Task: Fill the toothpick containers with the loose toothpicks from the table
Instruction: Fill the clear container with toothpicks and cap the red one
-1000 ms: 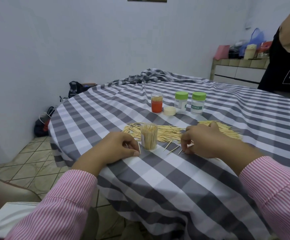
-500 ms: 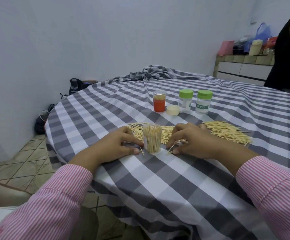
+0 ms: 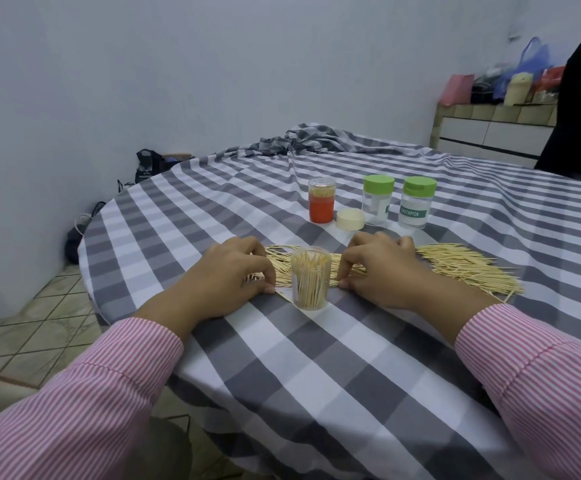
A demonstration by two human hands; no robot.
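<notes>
A clear plastic container (image 3: 310, 278), a small upright cylinder with no lid, stands on the surface (image 3: 334, 368), which is draped in a soft grey-and-white checked cloth; it is packed with thin pale wooden toothpicks standing on end, their tips pointing up. Just behind the container lies the pile of loose toothpicks (image 3: 455, 266), a flat, bristly band whose sticks mostly run left to right across the cloth and stretch well out to the container's right. My left hand (image 3: 228, 277) lies palm down just left of the container, fingers curled with the tips pressing on the cloth at the pile's near edge; whether they pinch any sticks I cannot tell. My right hand (image 3: 382, 268) lies palm down just right of the container, fingers bent over the pile, fingertips down on the sticks; I cannot tell whether it grips any either. Both wrists rest low, in pink-and-white striped sleeves. Farther behind the container stand a clear jar with an orange lower half (image 3: 321, 204), a loose cream round cap (image 3: 350, 219) and two smooth clear jars with green caps (image 3: 378, 204) (image 3: 418, 206).
</notes>
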